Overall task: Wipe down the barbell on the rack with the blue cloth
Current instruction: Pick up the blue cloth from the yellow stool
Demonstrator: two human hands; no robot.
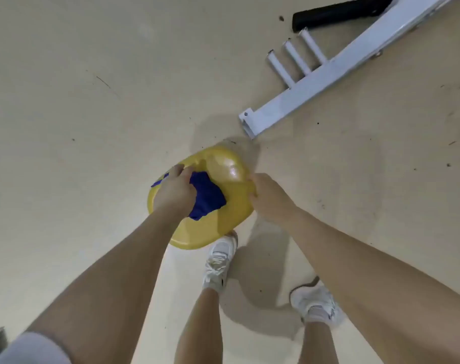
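Note:
A blue cloth (pixel 206 196) lies bunched inside a yellow plastic basin (pixel 223 222) low over the floor in the middle of the view. My left hand (pixel 175 190) reaches into the basin and grips the cloth. My right hand (pixel 267 197) holds the basin's right rim. The barbell is not in view.
A white metal rack base (pixel 313 82) with three short white pegs (pixel 293 60) runs diagonally at the upper right, its end close beyond the basin. A black pad (pixel 339 11) lies at the top. My two white shoes (pixel 219 261) stand on the beige floor below the basin.

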